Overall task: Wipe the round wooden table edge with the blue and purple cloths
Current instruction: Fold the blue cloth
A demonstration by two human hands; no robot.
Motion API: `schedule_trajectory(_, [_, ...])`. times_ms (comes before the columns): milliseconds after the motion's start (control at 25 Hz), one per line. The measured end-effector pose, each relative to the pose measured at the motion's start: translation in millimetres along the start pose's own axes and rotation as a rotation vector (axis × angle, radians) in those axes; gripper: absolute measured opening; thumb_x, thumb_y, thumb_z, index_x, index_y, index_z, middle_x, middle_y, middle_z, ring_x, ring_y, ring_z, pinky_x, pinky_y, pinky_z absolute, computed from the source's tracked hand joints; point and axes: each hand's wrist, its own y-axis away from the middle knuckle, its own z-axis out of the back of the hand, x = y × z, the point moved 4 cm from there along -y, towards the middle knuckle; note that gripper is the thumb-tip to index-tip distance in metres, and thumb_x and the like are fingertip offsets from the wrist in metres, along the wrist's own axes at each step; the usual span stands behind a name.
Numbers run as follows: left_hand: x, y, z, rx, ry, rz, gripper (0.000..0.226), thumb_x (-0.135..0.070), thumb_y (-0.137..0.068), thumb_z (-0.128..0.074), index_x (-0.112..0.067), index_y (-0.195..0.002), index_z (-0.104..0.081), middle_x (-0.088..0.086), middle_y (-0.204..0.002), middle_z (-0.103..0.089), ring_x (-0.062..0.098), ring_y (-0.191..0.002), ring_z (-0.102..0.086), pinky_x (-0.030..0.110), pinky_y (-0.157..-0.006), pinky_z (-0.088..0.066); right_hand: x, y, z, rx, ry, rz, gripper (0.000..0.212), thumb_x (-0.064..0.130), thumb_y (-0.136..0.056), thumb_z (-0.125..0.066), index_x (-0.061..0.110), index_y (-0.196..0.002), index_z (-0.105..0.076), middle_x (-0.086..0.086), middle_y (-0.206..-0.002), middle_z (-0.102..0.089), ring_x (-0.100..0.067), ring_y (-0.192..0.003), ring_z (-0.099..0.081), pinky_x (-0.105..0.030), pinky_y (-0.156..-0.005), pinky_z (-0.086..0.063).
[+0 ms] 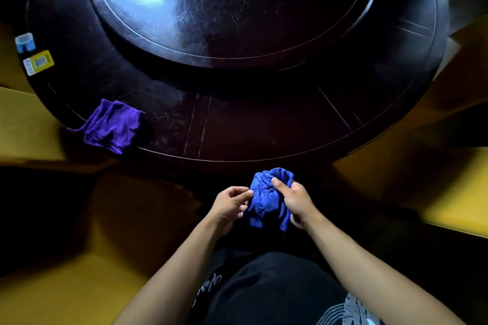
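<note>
The dark round wooden table [250,140] fills the upper view, its near edge curving just above my hands. A crumpled blue cloth [265,200] hangs below that edge, gripped from the right by my right hand [297,200] with the thumb across its front. My left hand [231,203] pinches the cloth's left side with its fingertips. A purple cloth [113,125] lies crumpled on the table's rim at the left, partly hanging over the edge.
A raised round turntable [237,21] sits in the table's middle with bright glare on it. A small blue box [25,42] and a yellow box [38,62] stand at the table's far left rim. Yellow chair seats surround the table.
</note>
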Motion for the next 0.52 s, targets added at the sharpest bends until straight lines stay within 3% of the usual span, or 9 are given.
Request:
schedule_trajectory(120, [6, 2, -9, 0.131, 0.008, 0.118, 0.026, -0.018, -0.098, -0.062, 0.004, -0.108, -0.071, 0.021, -0.096, -0.073, 0.032, -0.083, -0.071, 0.041, -0.078, -0.060, 3, 2, 2, 0.004, -0.092, -0.035, 0.023, 0.015, -0.098, -0.059, -0.002, -0.113, -0.064, -0.022, -0.109, -0.072, -0.034, -0.103, -0.070, -0.048, -0.094, -0.055])
schedule_trajectory(160, [8, 2, -11, 0.152, 0.007, 0.130, 0.029, -0.017, -0.099, -0.060, 0.007, -0.110, -0.071, 0.024, -0.104, -0.074, 0.038, -0.096, -0.071, 0.048, -0.089, -0.058, 4, 3, 2, -0.003, -0.105, -0.038, 0.023, 0.015, -0.098, -0.059, -0.002, -0.113, -0.064, -0.023, -0.109, -0.072, -0.034, -0.103, -0.070, -0.048, -0.094, -0.055])
schedule_trajectory(240, [10, 3, -10, 0.157, -0.043, 0.117, 0.032, -0.019, -0.098, -0.062, 0.010, -0.108, -0.071, 0.027, -0.107, -0.073, 0.042, -0.104, -0.069, 0.054, -0.096, -0.055, 4, 3, 2, -0.032, -0.104, -0.040, 0.024, 0.016, -0.098, -0.060, -0.002, -0.113, -0.063, -0.022, -0.109, -0.072, -0.035, -0.103, -0.071, -0.049, -0.094, -0.055])
schedule_trajectory(320, [12, 0, -4, 0.131, -0.112, 0.086, 0.039, -0.027, -0.093, -0.069, 0.011, -0.099, -0.070, 0.029, -0.099, -0.073, 0.043, -0.092, -0.071, 0.055, -0.088, -0.058, 2, 0, 1, -0.056, -0.119, -0.038, 0.025, 0.017, -0.098, -0.060, -0.002, -0.113, -0.063, -0.022, -0.109, -0.072, -0.035, -0.103, -0.070, -0.050, -0.094, -0.055])
schedule_trajectory(440, [14, 0, 5, 0.086, -0.181, 0.058, 0.035, -0.032, -0.092, -0.069, 0.000, -0.083, -0.062, 0.021, -0.072, -0.064, 0.027, -0.050, -0.056, 0.033, -0.049, -0.050, 1, -4, -1, -0.066, -0.191, -0.052, 0.028, 0.018, -0.098, -0.059, -0.002, -0.118, -0.061, -0.022, -0.112, -0.071, -0.036, -0.105, -0.069, -0.050, -0.094, -0.055])
schedule_trajectory(520, [15, 1, 9, 0.024, -0.132, 0.030, 0.030, -0.031, -0.094, -0.067, -0.003, -0.083, -0.063, 0.019, -0.073, -0.064, 0.027, -0.055, -0.058, 0.033, -0.054, -0.051, 0, -4, -3, -0.058, -0.205, -0.056, 0.026, 0.017, -0.099, -0.058, -0.001, -0.117, -0.062, -0.022, -0.112, -0.071, -0.034, -0.105, -0.070, -0.048, -0.092, -0.056])
